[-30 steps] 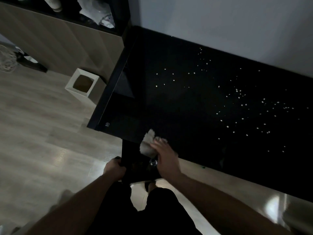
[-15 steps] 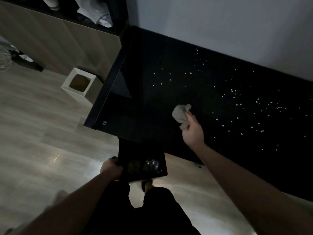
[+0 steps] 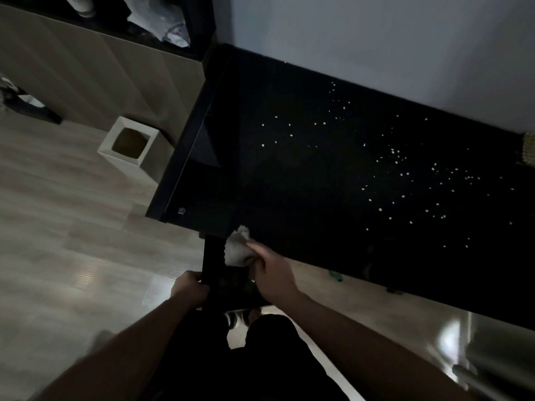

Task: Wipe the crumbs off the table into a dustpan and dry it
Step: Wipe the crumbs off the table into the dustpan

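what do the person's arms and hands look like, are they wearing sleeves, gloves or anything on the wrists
Both forearms are bare up to the bottom edge of the picture, so no sleeves show. The left hand and the right hand are bare too: no gloves, and no watch, band or ring that I can make out in the dim light. Dark clothing covers the legs below.

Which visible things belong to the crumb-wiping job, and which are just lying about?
Job: black table; crumbs; white cloth in right hand; dark dustpan held by left hand.
Lying about: white bin; crumpled paper on shelf.
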